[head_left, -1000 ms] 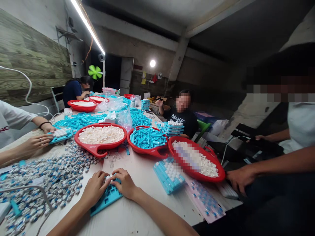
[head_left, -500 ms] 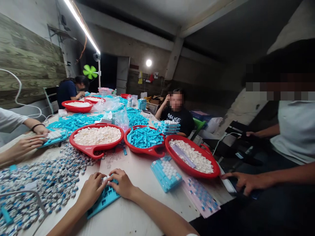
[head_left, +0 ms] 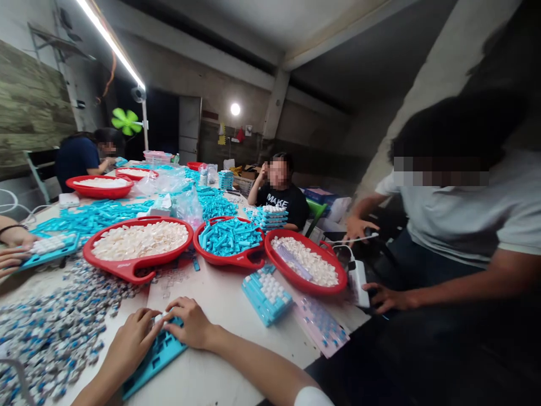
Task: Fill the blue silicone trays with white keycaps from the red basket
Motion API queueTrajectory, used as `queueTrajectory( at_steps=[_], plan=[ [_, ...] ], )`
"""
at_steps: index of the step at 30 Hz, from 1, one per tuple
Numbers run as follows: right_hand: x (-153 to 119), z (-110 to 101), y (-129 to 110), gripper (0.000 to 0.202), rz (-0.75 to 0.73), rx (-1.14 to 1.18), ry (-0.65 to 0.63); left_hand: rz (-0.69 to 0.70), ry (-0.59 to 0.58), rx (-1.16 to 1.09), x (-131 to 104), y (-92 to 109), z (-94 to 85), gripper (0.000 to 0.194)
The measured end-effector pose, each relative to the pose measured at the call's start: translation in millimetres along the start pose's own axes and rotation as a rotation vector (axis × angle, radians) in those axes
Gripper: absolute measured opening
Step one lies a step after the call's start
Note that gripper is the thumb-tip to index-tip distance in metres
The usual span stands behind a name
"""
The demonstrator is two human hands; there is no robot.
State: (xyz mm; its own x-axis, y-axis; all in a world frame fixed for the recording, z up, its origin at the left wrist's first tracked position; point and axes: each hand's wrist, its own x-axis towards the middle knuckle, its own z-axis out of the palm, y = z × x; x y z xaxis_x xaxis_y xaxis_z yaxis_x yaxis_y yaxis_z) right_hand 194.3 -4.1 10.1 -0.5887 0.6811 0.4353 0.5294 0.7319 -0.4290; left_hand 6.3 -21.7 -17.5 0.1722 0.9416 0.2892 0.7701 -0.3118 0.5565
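A light-blue plastic frame with square openings (head_left: 153, 363) lies slantwise on the white table (head_left: 220, 361). Both hands rest at its far end, around small white pieces (head_left: 159, 317). My left hand (head_left: 133, 338) has its fingers bent together over the left edge, its fingertips at the white pieces. From the right, my right hand (head_left: 189, 322) reaches over the same end, fingers curled, thumb and forefinger near the pieces. The fingers cover much of what lies under them, so the exact grip is hidden.
Red trays hold white pieces (head_left: 141, 239), blue pieces (head_left: 230, 237) and more white pieces (head_left: 306, 260). Small grey-blue parts (head_left: 54, 327) spread at left. Stacked blue frames (head_left: 267, 296) and a pink panel (head_left: 323, 327) lie right. A person (head_left: 448, 208) holds a white power strip (head_left: 359, 283).
The view has turned right, shifting the table leftward. The person at right has leaned in, and a power strip now shows by their hand. My hands stay at the frame's far end.
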Motion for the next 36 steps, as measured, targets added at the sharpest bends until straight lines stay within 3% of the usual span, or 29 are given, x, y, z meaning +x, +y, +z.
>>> queueTrajectory(
  at_steps=[11, 22, 36],
  plan=[
    [0, -2, -3, 0.017, 0.014, -0.020, -0.002, 0.005, -0.028, -0.012, 0, -10, 5.0, 0.042],
    [6, -8, -3, 0.017, 0.023, 0.113, 0.039, -0.034, -0.006, -0.043, 5, 20, -13.4, 0.038],
    [7, -13, 1, 0.019, -0.023, 0.129, 0.056, -0.025, -0.059, -0.084, 12, 23, -21.3, 0.032]
  ],
)
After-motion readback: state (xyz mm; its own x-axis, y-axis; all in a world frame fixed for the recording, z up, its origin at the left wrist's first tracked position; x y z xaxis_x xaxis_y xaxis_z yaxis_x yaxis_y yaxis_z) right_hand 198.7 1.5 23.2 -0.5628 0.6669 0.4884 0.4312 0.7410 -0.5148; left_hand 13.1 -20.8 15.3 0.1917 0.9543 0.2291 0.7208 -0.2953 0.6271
